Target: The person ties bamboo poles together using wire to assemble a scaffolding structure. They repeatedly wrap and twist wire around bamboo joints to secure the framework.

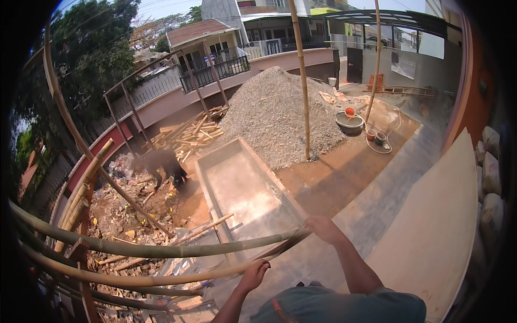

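Note:
Two long bamboo poles run in from the left and reach across in front of me. My right hand point(325, 230) is closed at the near end of the upper bamboo pole point(161, 251), its fingertips on the tip. Lower and closer to my body, my left hand point(254, 276) is curled in a fist at the end of the lower bamboo pole point(134, 280). More bamboo lies beneath these two, partly hidden. Towards the left, the poles pass over a wooden post point(84, 274).
A mixing trough point(245, 183) lies ahead, before a tall gravel heap point(274, 116). A person in dark clothes point(161, 164) bends over rubble point(126, 215) at left. Upright bamboo point(302, 81) stands by the gravel. A pale board point(431, 242) and sacks point(491, 172) flank my right.

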A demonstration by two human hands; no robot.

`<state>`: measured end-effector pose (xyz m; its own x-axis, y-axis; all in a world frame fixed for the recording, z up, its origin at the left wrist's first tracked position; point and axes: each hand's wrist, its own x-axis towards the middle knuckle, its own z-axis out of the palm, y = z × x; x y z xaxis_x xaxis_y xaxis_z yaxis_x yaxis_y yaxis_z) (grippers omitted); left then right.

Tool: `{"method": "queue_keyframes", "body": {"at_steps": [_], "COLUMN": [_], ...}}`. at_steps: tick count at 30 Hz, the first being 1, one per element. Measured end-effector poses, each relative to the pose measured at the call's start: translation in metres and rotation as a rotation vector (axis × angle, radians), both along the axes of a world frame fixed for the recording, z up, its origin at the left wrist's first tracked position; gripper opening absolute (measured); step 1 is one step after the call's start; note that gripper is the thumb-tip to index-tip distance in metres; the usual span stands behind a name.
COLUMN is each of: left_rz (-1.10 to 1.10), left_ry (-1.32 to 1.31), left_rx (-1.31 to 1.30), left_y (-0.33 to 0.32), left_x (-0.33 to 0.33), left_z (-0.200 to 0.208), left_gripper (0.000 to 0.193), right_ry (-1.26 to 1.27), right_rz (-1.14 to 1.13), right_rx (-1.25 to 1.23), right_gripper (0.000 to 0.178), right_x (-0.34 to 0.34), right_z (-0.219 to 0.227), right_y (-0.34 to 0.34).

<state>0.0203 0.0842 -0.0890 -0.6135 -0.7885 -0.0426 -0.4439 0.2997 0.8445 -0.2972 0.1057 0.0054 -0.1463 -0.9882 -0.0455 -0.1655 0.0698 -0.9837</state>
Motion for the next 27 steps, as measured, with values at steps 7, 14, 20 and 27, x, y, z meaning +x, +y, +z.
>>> {"method": "queue_keyframes", "body": {"at_steps": [7,14,20,27], "left_rz": [0.167,0.488,0.902,0.511], "left_ry": [-0.147,0.188,0.999,1.515], "left_rx": [-0.295,-0.406,-0.075,0.457], "left_y": [-0.015,-0.051,-0.096,-0.054], "left_x": [0.004,-0.029,-0.018,-0.049], "left_z": [0.000,-0.012,0.020,0.071], "left_gripper": [0.022,0.021,0.029,0.033], "right_ry": [0.533,0.429,0.315,0.605], "right_rz": [0.212,-0.269,-0.337,0.408], "right_rx": [0.317,-0.440,-0.502,-0.202], "right_gripper": [0.025,0.067,0.067,0.038], "right_x": [-0.085,0.020,0.001,0.123], "right_z": [-0.064,0.025,0.055,-0.033], "right_y": [-0.004,0.012,-0.018,-0.014]}}
